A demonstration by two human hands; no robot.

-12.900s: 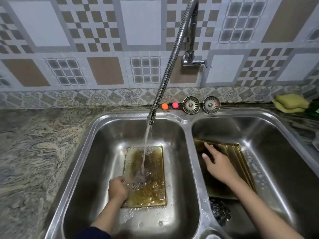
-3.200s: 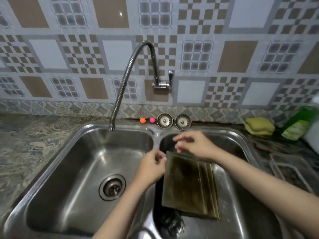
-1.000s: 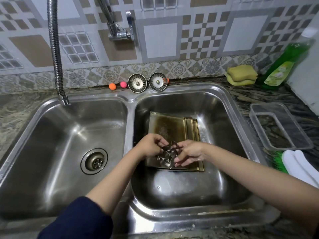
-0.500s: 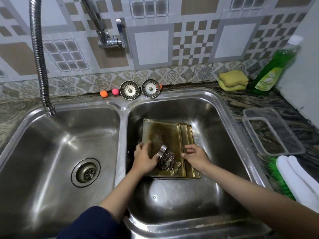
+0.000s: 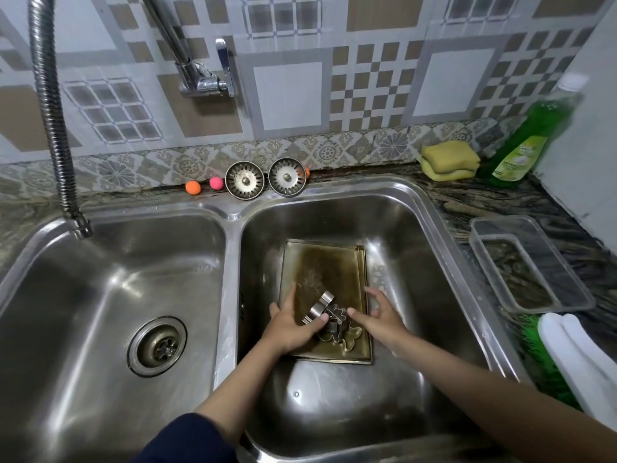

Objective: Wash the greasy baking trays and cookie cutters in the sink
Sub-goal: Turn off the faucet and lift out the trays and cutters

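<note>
A stack of greasy, brown-stained baking trays (image 5: 325, 269) lies flat on the floor of the right sink basin (image 5: 430, 212). Several metal cookie cutters (image 5: 330, 319) sit in a cluster on the near part of the top tray. My left hand (image 5: 288, 325) rests on the tray with its fingers straight, and its thumb touches the cutters from the left. My right hand (image 5: 379, 315) hovers just right of the cutters with fingers spread, holding nothing. The flexible tap hose (image 5: 50, 111) hangs over the left basin (image 5: 110, 285), and no water runs.
Two sink strainers (image 5: 245, 180) and small coloured balls (image 5: 193, 187) stand on the back ledge. Yellow sponges (image 5: 449, 160) and a green dish soap bottle (image 5: 531, 138) sit at the back right. A clear plastic container (image 5: 531, 262) and a green-bristled brush (image 5: 547, 362) lie on the right counter.
A second ago both hands held the cutters above the trays. The cutters now lie on the top tray; my right hand has come off the trays' edge and spread open.
</note>
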